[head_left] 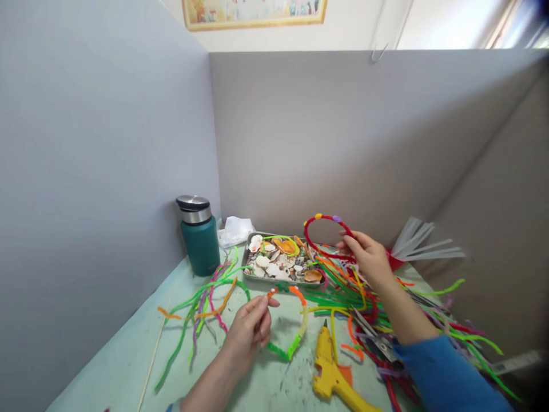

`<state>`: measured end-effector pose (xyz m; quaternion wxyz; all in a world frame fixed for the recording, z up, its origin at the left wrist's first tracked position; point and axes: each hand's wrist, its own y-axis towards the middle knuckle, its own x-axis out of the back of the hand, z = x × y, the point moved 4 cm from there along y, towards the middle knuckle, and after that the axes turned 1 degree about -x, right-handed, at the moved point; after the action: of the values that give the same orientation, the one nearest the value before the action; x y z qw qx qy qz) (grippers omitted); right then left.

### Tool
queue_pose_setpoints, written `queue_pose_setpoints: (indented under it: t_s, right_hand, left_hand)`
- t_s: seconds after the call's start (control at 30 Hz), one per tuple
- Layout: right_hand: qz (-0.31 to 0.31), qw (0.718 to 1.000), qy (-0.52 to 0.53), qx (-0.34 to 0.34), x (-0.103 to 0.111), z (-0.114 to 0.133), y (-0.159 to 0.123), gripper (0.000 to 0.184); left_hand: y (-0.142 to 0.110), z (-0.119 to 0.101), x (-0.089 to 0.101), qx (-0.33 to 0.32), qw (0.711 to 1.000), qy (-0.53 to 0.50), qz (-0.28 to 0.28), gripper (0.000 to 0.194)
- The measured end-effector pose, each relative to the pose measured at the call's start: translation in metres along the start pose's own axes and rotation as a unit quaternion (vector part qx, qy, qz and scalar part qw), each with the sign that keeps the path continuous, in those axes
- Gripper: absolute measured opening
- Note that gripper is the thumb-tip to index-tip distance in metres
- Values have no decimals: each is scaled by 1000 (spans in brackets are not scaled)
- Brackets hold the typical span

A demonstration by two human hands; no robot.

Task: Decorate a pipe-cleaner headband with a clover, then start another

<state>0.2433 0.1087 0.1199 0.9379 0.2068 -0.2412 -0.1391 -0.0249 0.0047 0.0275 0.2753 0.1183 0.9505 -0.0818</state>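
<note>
My left hand (pixel 250 330) is closed on the left side of a small pipe-cleaner ring (pixel 303 329), coloured orange, yellow and green, with a dark green bit at its top. Raised over the right end of the shell tray, my right hand (pixel 365 256) pinches a larger red pipe-cleaner ring (pixel 309 243) by its right side. Yellow and purple beads or tufts sit along the top of that red ring. A metal tray (pixel 274 281) of seashells lies behind both hands. Below my right hand rests a yellow hot glue gun (pixel 326 366).
Loose pipe cleaners (pixel 199 303) spread on the left, with a thicker heap (pixel 343 292) on the right. Scissors (pixel 375 337) lie in that heap. A teal bottle (pixel 199 243), crumpled white plastic (pixel 235 230) and glue sticks (pixel 418 240) stand toward the grey partitions (pixel 326 137). A thin stick (pixel 151 363) lies front left.
</note>
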Motion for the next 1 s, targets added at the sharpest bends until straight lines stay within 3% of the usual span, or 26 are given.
queue_pose_setpoints:
  t_s: [0.1,0.17,0.23,0.3,0.4,0.5,0.6,0.63,0.7,0.8,0.87,1.0]
  right_hand:
    - [63,973,212,-66,5,25,-38,24]
    - [105,949,276,-110,2,36,-65,22]
    - [112,942,292,-123,-2,40,-88,19]
    - [72,966,235,-76,-1,42,-103,17]
    - [-35,993,98,63,10,55,-116,13]
    - [-154,972,83,158,30,82,-123,16]
    - [-223,946,161,171,45,109,-124,13]
    - [-212,943,204,157,44,114,-125,12]
    - [-131,943,292,86,30,114,-126,14]
    - [5,928,368,-62,-10,93,-138,15]
    - [45,917,371,-137,-36,73,-150,17]
    - [63,930,313,-180,-69,42,-166,22]
  left_hand:
    - [0,-1,-1,-7,1000,-5,2,29]
    - [0,-1,-2,-13,1000,-6,0,29]
    - [0,-1,-4,-19,1000,-7,-1,29]
    - [0,-1,-5,-21,1000,-7,0,29]
    - [-1,0,-5,-23,1000,-10,1,30]
    - [-1,0,-4,-24,1000,-14,0,30]
    - [0,-1,-4,-25,1000,-19,-1,30]
    - [0,0,-4,-25,999,-20,-1,30]
    - [0,0,-4,-27,999,-24,-5,30]
    - [-1,0,-4,-25,999,-44,-14,28]
    - [-3,0,-3,-19,997,-67,-15,26]
    - [-6,-3,-4,-17,992,-124,11,26]
